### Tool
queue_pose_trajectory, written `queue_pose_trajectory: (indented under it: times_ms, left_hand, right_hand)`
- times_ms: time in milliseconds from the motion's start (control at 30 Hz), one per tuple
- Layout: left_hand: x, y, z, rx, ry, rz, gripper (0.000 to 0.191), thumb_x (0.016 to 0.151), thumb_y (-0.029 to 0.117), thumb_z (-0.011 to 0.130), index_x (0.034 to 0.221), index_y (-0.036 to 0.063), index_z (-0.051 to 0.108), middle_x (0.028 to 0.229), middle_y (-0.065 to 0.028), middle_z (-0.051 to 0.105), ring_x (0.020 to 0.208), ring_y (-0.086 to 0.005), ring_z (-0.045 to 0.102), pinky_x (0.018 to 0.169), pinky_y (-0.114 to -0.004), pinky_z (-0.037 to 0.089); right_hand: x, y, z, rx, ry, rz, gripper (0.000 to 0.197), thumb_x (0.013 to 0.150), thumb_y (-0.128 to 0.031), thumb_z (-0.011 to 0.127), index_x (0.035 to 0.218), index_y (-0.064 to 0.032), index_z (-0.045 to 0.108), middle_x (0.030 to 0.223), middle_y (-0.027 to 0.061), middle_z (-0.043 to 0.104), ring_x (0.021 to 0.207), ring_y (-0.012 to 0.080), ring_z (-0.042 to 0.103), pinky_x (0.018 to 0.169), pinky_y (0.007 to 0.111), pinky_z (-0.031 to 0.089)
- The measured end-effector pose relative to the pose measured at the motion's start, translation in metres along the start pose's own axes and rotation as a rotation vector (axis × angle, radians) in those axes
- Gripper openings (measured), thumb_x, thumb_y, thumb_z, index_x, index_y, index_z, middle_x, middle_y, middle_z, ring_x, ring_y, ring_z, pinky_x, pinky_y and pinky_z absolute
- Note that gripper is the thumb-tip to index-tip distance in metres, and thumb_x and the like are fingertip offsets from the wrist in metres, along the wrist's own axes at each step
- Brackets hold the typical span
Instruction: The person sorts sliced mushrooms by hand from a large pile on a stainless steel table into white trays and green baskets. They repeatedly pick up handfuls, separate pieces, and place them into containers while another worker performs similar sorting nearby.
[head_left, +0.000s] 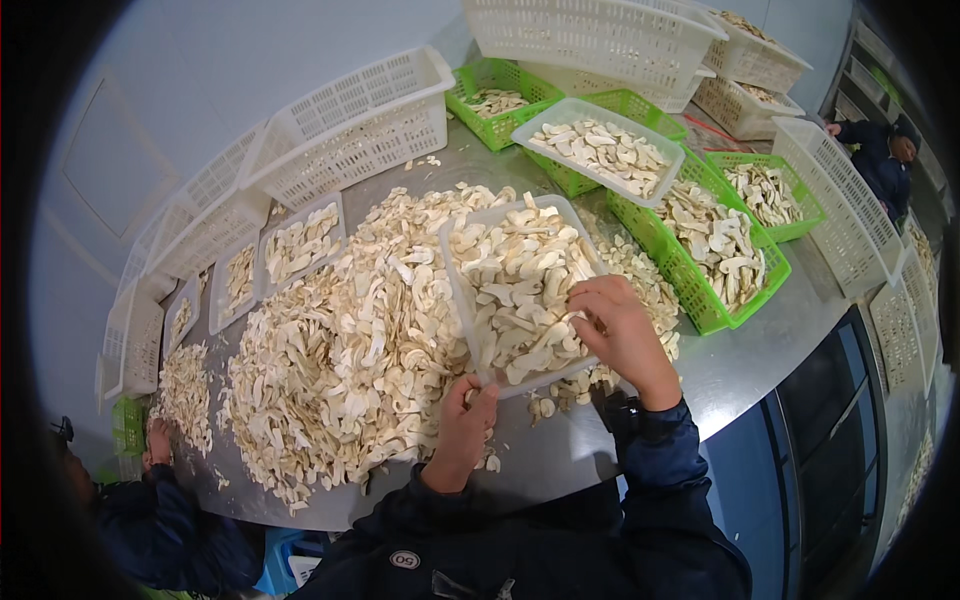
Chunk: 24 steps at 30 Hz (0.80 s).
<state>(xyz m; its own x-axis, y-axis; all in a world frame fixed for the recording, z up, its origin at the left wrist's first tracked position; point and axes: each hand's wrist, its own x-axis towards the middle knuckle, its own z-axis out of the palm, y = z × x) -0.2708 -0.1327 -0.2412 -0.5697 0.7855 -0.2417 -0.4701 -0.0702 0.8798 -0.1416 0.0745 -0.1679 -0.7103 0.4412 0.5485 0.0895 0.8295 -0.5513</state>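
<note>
A translucent plastic tray (452, 300) heaped with dried mushroom slices (517, 289) sits before me, tilted, on the edge of a large pile of slices (337, 360). My right hand (622, 330) is over the tray's right side, fingers curled against the slices. Whether a slice is pinched in it cannot be made out. Close to the tray's lower left corner is my left hand (463, 431), its thumb and fingers drawn together. Its fingertips overlap the pile and the corner, so its hold is unclear.
Green baskets (694, 289) with slices stand at right, one under another filled tray (525, 135). White crates (360, 127) line the steel table's (540, 465) back. Smaller trays (262, 274) lie left. One co-worker's hand (159, 442) is at far left; another person (874, 161) is at far right.
</note>
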Motion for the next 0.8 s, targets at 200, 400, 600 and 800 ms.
queue_pose_trajectory:
  times_ms: [200,400,600,800]
  left_hand:
    - [-0.001,-0.001,0.001,-0.061,0.006,-0.004,0.013,0.092,0.014,0.059,0.095,0.0044,0.051,0.061,0.0040,0.043,0.050,-0.0036,0.034,0.046,-0.020,0.028]
    - [0.000,0.001,0.004,-0.047,-0.004,-0.001,0.011,0.092,0.013,0.058,0.095,0.0043,0.052,0.060,0.0045,0.042,0.049,-0.0033,0.034,0.046,-0.020,0.028]
    - [0.000,-0.002,0.001,-0.047,0.009,-0.007,0.010,0.092,0.012,0.058,0.095,0.0048,0.052,0.061,0.0043,0.043,0.050,-0.0032,0.034,0.046,-0.020,0.028]
    - [0.000,-0.002,0.001,-0.012,-0.023,-0.012,0.009,0.092,0.011,0.058,0.095,0.0052,0.053,0.061,0.0044,0.044,0.050,-0.0028,0.035,0.046,-0.019,0.028]
  right_hand:
    - [-0.001,0.003,-0.013,0.619,0.246,0.256,0.007,0.081,-0.002,0.062,0.087,-0.0031,0.059,0.094,0.0043,0.061,0.090,0.0162,0.057,0.078,0.029,0.046]
    - [-0.002,0.015,-0.007,0.473,0.371,0.402,0.008,0.085,-0.006,0.061,0.092,-0.0009,0.061,0.076,-0.0025,0.053,0.070,0.0037,0.048,0.061,0.018,0.040]
    - [-0.004,0.021,-0.002,0.401,0.368,0.470,0.009,0.085,-0.007,0.063,0.089,0.0009,0.064,0.070,-0.0038,0.053,0.064,0.0028,0.047,0.056,0.019,0.040]
    - [-0.002,0.014,0.002,0.230,0.385,0.347,0.009,0.082,-0.005,0.066,0.090,-0.0013,0.067,0.075,0.0017,0.058,0.061,0.0072,0.051,0.056,0.022,0.042]
